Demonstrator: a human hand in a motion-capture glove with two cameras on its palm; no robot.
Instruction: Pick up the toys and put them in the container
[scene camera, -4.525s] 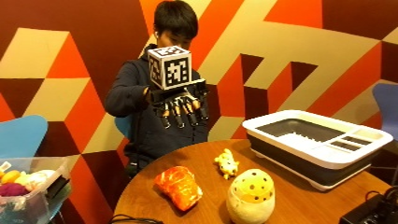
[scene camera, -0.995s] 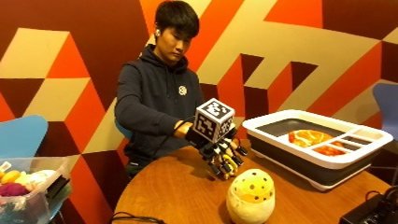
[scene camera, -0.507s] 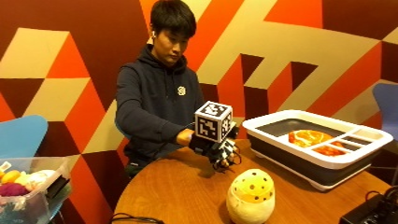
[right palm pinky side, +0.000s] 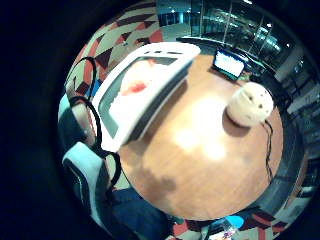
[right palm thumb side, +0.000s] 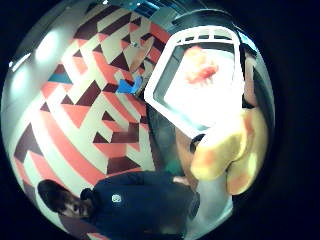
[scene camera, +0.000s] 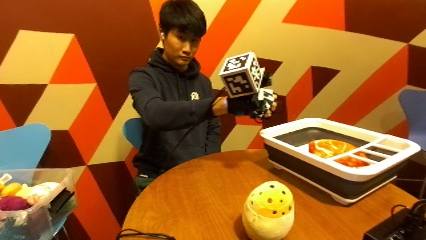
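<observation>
- One container (scene camera: 293, 136), the white-rimmed grey tub, is the biggest thing in play; it sits on the round wooden table (scene camera: 200, 195) below and just ahead of your gloved right hand (scene camera: 256, 102).
- One spotted, egg-shaped toy (scene camera: 268, 210) is the largest piece left to collect; it stands on the table well below your hand and apart from the container, on the near side.
- Two orange toys already lie inside the container: the bigger orange toy (scene camera: 331, 147) in the main bay, and a smaller reddish toy (scene camera: 353, 161) beside it, whose compartment you cannot tell for certain.
- One small yellow toy (right palm thumb side: 225, 155) fills the thumb-side palm view right against your palm; your hand is raised off the table, beside the container's near end, with fingers curled round the toy.
- Judging from this, you are past the midpoint: drop the yellow toy in, then only the egg-shaped toy should remain.
</observation>
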